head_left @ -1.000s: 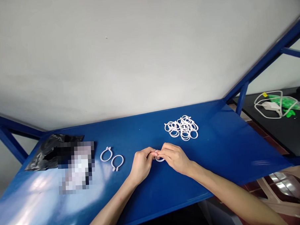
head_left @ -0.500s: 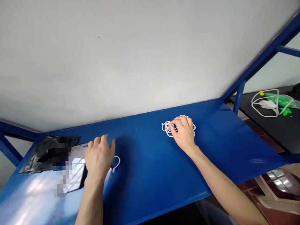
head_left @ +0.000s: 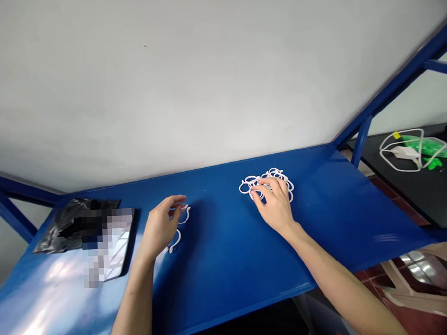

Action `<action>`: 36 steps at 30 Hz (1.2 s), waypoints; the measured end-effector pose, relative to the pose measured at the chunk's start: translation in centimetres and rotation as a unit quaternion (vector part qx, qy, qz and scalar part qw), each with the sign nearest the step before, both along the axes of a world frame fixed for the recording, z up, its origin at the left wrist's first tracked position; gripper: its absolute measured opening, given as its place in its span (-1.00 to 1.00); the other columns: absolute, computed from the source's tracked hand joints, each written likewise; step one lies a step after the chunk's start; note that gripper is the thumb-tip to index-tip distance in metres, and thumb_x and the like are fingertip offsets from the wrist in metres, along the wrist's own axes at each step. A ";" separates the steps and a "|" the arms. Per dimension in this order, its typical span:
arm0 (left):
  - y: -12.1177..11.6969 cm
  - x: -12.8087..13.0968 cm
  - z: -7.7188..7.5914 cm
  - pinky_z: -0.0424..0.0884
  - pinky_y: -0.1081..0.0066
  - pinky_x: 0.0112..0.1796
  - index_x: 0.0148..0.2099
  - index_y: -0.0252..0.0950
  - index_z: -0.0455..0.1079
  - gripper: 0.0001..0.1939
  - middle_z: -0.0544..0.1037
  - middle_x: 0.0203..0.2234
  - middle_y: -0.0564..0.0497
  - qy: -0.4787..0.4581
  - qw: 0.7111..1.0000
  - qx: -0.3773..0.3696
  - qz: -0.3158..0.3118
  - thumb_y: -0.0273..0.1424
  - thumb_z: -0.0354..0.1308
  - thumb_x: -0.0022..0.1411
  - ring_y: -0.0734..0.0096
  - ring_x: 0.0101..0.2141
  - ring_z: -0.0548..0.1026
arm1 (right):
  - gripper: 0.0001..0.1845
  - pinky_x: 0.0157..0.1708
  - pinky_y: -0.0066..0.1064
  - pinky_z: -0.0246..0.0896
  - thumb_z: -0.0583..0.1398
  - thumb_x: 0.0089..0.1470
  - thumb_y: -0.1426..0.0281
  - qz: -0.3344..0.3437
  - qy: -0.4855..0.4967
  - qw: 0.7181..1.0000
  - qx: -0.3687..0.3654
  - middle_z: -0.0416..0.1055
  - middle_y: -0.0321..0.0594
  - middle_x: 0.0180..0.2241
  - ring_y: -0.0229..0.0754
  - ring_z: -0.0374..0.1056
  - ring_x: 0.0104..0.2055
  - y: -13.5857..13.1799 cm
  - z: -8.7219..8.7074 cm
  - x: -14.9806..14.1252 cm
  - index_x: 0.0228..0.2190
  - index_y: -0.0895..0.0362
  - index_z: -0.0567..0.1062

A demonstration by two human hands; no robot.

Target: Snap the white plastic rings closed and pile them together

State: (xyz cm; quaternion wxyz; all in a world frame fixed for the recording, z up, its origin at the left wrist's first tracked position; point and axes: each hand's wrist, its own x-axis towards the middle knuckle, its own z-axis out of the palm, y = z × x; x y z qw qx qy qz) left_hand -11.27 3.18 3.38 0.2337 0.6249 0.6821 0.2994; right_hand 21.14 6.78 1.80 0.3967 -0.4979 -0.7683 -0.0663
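Note:
My left hand (head_left: 164,225) is closed in a pinch on a white curtain ring (head_left: 187,217), whose knobbed end shows by my fingertips. Just below it, another white ring (head_left: 178,237) lies on the blue table, partly hidden by my hand. My right hand (head_left: 275,202) is over a loose pile of white curtain rings (head_left: 278,172). Its thumb and fingertips come together at a ring (head_left: 244,187) on the pile's left side. My fingers hide part of the pile.
A black plastic bag (head_left: 56,234) and a flat, partly blurred device (head_left: 118,258) lie on the left of the blue table (head_left: 220,266). A wall stands behind. At right are a blue frame post (head_left: 361,140), a dark table with a white cable (head_left: 401,169), and a beige chair (head_left: 407,293).
My left hand has moved right and turned, bringing a ring into view above the other one. My right hand stays at the pile, where some rings have shifted and spread.

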 end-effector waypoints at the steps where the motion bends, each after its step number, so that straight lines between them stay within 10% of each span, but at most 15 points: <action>1: 0.0 0.0 0.2 0.52 0.31 -0.13 0.00 -0.22 0.48 -0.66 0.65 -0.16 -0.05 -0.024 1.000 0.002 0.008 -0.21 0.01 0.31 0.24 -0.17 0.64 | -0.92 0.04 -0.09 0.31 0.26 0.26 0.40 0.019 0.002 1.000 -0.001 0.49 -0.11 -0.13 0.02 0.29 0.03 -0.3 0.0 -0.4 -0.23 0.07 0.59; 15: 0.2 0.6 -2.2 0.44 0.11 -0.04 -0.17 -0.26 0.49 -0.72 0.60 -0.18 -0.16 0.243 0.969 0.002 -0.036 -0.24 0.00 0.33 0.01 -0.09 0.52 | -0.92 0.01 -0.13 0.36 0.25 0.27 0.45 0.136 0.004 0.990 -0.036 0.56 -0.17 -0.23 -0.02 0.33 -0.02 -1.7 -0.7 -2.1 -0.27 0.09 0.58; 24: -1.3 6.2 -1.2 0.46 0.42 -0.27 -0.18 -0.16 0.41 -0.79 0.67 -0.32 0.06 -0.016 0.999 0.000 -0.046 -0.15 0.09 0.33 0.32 -0.30 0.64 | -0.80 -0.18 -0.25 0.39 0.20 0.34 0.28 0.254 -0.039 0.962 -0.088 0.57 -0.16 -0.22 -0.12 0.44 -0.20 -2.9 -0.7 -3.0 -0.13 0.13 0.54; 36: -2.3 8.7 -1.9 0.57 0.30 -0.09 -0.04 -0.24 0.48 -0.60 0.69 -0.17 -0.07 -0.270 0.952 -0.080 -0.119 -0.04 0.21 0.27 0.19 -0.12 0.66 | -0.87 -0.20 -0.37 0.41 0.14 0.37 0.42 0.251 0.068 0.956 -0.137 0.60 -0.24 -0.25 -0.22 0.49 -0.23 -3.0 -1.2 -3.3 -0.16 0.08 0.52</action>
